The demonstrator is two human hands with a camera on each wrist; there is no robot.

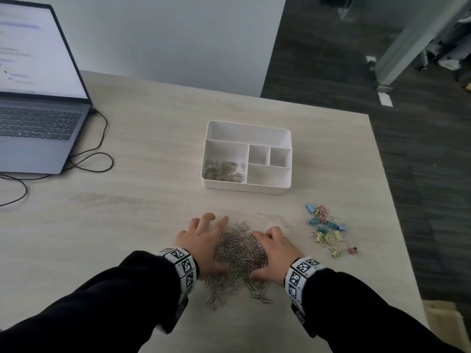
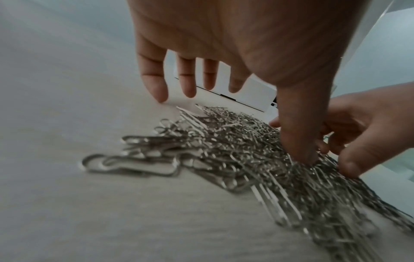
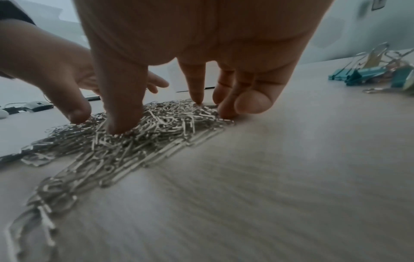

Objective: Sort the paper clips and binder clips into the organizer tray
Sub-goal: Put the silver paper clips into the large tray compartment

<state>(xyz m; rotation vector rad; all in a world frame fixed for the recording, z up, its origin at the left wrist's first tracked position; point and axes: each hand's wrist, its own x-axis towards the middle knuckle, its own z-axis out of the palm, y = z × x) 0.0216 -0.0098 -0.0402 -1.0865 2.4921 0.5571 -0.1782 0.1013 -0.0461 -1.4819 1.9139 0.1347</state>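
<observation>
Nearest, the left hand (image 1: 204,240) and right hand (image 1: 274,250) are flanking the clip heap (image 1: 238,256) on the table (image 1: 127,225), fingers spread and reaching down, thumbs pressing into the pile, nothing clamped yet; they seem to be raking it together for a scoop. To the right, well apart, the binder clips (image 1: 328,230) are lying untouched. Farther off, the tray (image 1: 283,188) is holding some paper clips in its near-left compartment only. Most of the sorting is still waiting.
</observation>
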